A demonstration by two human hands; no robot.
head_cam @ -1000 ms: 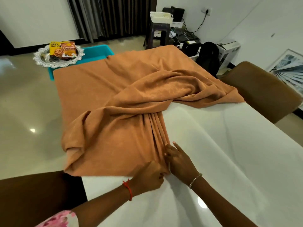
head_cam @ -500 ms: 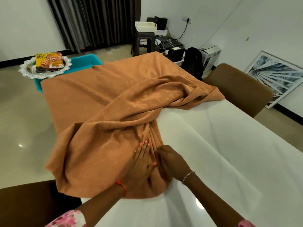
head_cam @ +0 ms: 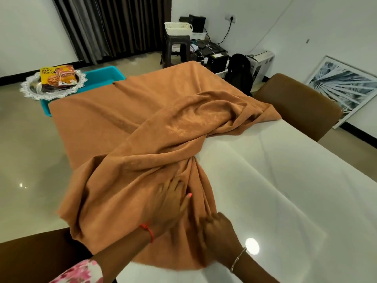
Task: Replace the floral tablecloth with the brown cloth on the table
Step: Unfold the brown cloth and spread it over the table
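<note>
Clearly, the task is judged to be past its midpoint: no floral tablecloth is seen anywhere in view, so its removal is taken as done, and the brown cloth [head_cam: 155, 127] is already laid on the table [head_cam: 295, 197]. Only the spreading is left. The far end of the table is covered fairly flat, while toward the near end the cloth is gathered into a thick diagonal fold and a bunch of pleats, and the white top on the right side of the table is left bare. On the left side of the table a loose flap is draped over the edge.

The left hand [head_cam: 169, 203] is laid flat on the bunched cloth near the near edge of the table, its fingers open and spread, nothing being gripped. The right hand [head_cam: 218, 233] is set just beside it on the pleats, with fingers curled; whether fabric is actually pinched cannot be told (motion blur hides the fingertips).

Compared with the frame a second ago, the cloth has been drawn further toward the near edge of the table, so that more of the white top is now covered there. The left hand, then closed beside the pleats, is now opened and pressed onto the fabric further in from that edge.
</note>
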